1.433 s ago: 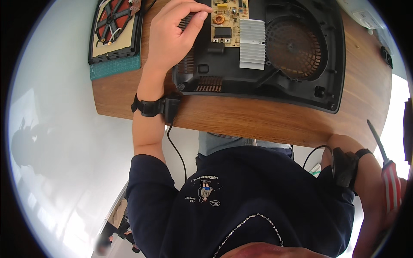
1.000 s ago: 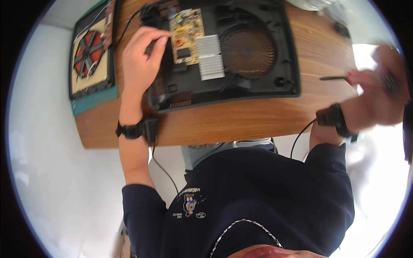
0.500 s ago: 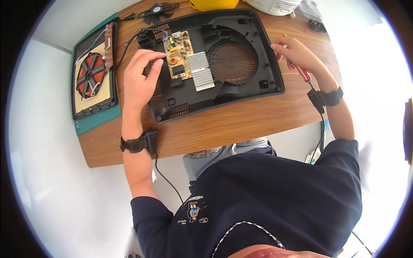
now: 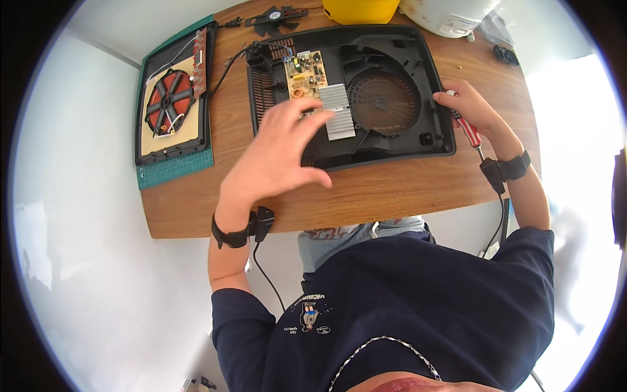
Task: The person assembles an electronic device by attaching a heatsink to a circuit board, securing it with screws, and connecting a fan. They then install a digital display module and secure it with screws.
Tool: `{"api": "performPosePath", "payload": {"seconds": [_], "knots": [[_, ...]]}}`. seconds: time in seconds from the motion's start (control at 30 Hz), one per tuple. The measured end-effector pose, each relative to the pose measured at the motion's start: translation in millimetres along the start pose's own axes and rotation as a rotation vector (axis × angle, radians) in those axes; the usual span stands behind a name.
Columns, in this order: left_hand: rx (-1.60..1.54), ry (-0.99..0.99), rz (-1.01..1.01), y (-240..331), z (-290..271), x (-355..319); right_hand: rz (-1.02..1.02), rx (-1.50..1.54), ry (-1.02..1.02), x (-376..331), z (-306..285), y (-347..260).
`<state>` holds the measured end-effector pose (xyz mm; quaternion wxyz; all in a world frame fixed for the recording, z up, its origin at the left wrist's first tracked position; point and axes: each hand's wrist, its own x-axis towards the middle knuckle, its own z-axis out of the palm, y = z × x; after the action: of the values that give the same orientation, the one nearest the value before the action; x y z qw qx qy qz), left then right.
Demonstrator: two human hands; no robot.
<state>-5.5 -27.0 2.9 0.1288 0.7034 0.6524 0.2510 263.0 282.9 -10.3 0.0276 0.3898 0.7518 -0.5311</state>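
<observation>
My left hand (image 4: pixel 277 153) is open, its fingers and thumb spread above the near left part of a black plastic appliance base (image 4: pixel 392 145). Its fingertips hover by a finned silver heatsink (image 4: pixel 338 121), partly covering the tan circuit board (image 4: pixel 304 73) beside it. Whether they touch anything, I cannot tell. At the base's right edge, my right hand (image 4: pixel 475 108) is closed around a red-and-white screwdriver (image 4: pixel 469 132), whose shaft points back toward my wrist. The thumb and fingertips of that hand lie against the base's rim. A round vent grille shows in the base.
On the left, a black-framed panel (image 4: pixel 142 140) with a red-and-black round coil (image 4: pixel 170 101) lies on a green cutting mat (image 4: pixel 176 173). A black fan (image 4: pixel 274 23), a yellow container (image 4: pixel 362 10) and a white tub (image 4: pixel 428 14) stand along the back. A small black part (image 4: pixel 505 55) lies far right.
My left hand has moved from the base's left edge rightward and nearer to me, with its fingers spreading. My right hand stays at the right edge with the screwdriver. The whole view has shifted slightly.
</observation>
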Motion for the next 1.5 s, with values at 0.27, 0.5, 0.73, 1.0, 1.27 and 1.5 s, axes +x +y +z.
{"api": "performPosePath", "payload": {"seconds": [0.27, 0.5, 0.73, 1.0, 1.27, 1.5], "knots": [[0.193, -0.128, -0.081, 24, 21, 3, 0.005, 0.01, -0.077, -5, 8, -6], [0.206, -0.157, -0.087, 32, 12, 5, 0.046, -0.041, -0.14, -3, 9, -9], [0.053, -0.283, 0.036, 11, -42, 22, 0.062, -0.052, -0.19, -5, 8, -15], [0.203, -0.208, -0.285, -131, -123, 203, -0.007, 0.239, -0.088, 3, -3, 3], [0.698, -0.492, -0.335, -180, -65, 262, 0.029, 0.48, -0.128, 9, 3, 23], [0.594, -0.222, -0.38, -179, -78, 257, -0.036, 0.555, -0.12, 4, 2, 23]]}}
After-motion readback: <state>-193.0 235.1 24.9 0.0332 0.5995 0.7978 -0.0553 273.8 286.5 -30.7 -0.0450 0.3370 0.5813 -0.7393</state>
